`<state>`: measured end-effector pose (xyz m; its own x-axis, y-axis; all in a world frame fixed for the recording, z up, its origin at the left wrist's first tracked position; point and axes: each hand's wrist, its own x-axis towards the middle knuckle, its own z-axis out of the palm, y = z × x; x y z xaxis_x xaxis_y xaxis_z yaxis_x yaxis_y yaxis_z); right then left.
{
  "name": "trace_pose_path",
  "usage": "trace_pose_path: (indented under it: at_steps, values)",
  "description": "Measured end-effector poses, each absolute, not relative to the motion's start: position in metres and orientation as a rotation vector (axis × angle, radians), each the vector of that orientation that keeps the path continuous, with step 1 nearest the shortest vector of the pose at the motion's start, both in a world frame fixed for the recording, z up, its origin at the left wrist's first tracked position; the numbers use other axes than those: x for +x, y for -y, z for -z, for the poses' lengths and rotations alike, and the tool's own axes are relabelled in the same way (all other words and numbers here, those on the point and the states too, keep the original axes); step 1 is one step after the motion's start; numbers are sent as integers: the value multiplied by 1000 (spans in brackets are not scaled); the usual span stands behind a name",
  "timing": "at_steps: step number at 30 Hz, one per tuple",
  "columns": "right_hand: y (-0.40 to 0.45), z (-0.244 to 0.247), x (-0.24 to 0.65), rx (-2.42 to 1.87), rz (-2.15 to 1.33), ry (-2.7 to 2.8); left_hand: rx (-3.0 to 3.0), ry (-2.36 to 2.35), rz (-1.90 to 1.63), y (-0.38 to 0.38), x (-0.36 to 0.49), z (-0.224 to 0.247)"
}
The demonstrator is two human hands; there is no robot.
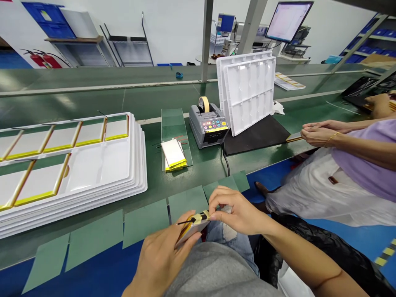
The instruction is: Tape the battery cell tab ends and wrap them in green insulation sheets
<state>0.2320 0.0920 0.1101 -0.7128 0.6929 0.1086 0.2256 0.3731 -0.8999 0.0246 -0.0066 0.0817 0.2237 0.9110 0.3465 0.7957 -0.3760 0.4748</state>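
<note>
My left hand (pixel 161 249) is closed round a flat pouch battery (pixel 192 234), held on edge above my lap. Pale yellow tape (pixel 199 217) and a short black wire (pixel 185 222) show along its upper edge. The thumb and fingers of my right hand (pixel 233 210) pinch the far end of that taped edge; what lies between the fingertips is partly hidden. Beyond, a small stack of pouch batteries (pixel 173 152) with yellow edges and thin red and black wires lies on a green plate (pixel 172 119).
Stacked white trays (pixel 99 169) hold several pouch batteries at left. A grey tape dispenser (pixel 208 126) stands behind the small stack. White trays (pixel 249 95) lean upright near a black mat (pixel 260 134). Green flaps (pixel 145 222) line the bench edge. A co-worker's hands (pixel 321 132) are at right.
</note>
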Motion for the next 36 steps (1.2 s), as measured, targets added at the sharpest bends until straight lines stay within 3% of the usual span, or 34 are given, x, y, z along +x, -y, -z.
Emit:
trace_pose_path:
  at_steps: [5, 14, 20, 27, 36]
  values:
    - [-101, -99, 235, -870, -1722, 2062, 2379, -1420, -901, 6, 24, -78]
    - [-72, -80, 238, -928, -1231, 1782, 1860, -1668, -936, 0, 46, -72]
    - [-59, -51, 260, -961, -1586, 1317, 1515, -1632, -805, -14, 79, -68]
    - [-39, -14, 297, -1175, -1703, 401, 1045, -1293, -829, -34, 150, -21]
    - [-41, 41, 355, -1338, -1656, 358, 525, -984, -808, -47, 232, 46]
